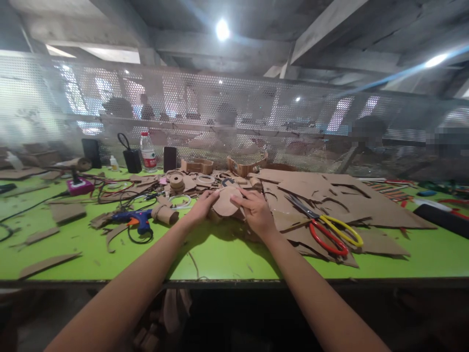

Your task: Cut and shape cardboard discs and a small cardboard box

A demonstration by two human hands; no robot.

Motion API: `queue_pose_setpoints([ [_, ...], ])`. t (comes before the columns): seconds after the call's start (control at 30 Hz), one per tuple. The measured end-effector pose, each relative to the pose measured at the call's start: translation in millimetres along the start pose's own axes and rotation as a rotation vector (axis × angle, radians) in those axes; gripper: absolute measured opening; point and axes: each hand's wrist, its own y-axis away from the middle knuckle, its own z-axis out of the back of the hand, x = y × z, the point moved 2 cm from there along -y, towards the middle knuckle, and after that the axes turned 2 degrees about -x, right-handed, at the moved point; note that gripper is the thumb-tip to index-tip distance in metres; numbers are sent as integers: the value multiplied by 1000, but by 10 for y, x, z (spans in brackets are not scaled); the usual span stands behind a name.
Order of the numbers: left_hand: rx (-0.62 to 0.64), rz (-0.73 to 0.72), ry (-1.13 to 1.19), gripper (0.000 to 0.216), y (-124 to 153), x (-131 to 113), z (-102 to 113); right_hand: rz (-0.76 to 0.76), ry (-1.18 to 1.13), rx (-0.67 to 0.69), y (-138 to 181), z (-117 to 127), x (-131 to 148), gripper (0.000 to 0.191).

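Both my hands reach out over the green table [220,254] and meet on a rounded cardboard piece [225,203]. My left hand [201,206] grips its left edge with the fingers curled round it. On the piece's right side rests my right hand [256,210], fingers bent and pressing on its top and edge. The piece sits just above the tabletop among other cardboard parts.
Large scissors [326,230] with red and yellow handles lie on cut cardboard sheets [330,195] to the right. A blue glue gun [134,219] and cables lie to the left. Cardboard rings, a water bottle [148,152] and a perforated screen [234,117] stand at the back.
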Motion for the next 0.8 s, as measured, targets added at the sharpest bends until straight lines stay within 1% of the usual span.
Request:
queue_pose_setpoints([
  [0.17,61,-22,-20,46,12,8,-30,-53,-42,18,-4,-11,-37,44],
  [0.27,59,-70,-51,44,2,0,-37,-102,-39,40,13,-56,-85,43],
  [0.43,14,-154,-127,42,-21,1,-31,-138,-57,40,21,-81,-100,16],
  [0.57,4,-204,-216,38,-8,-4,-53,-163,-69,0,22,-97,-116,25],
  [0.67,-53,-261,-299,34,-7,-38,-32,-197,-93,-70,24,-104,-160,27],
  [0.8,-238,-364,-442,20,-11,-99,88,-169,-152,-194,0,-24,-153,24],
])
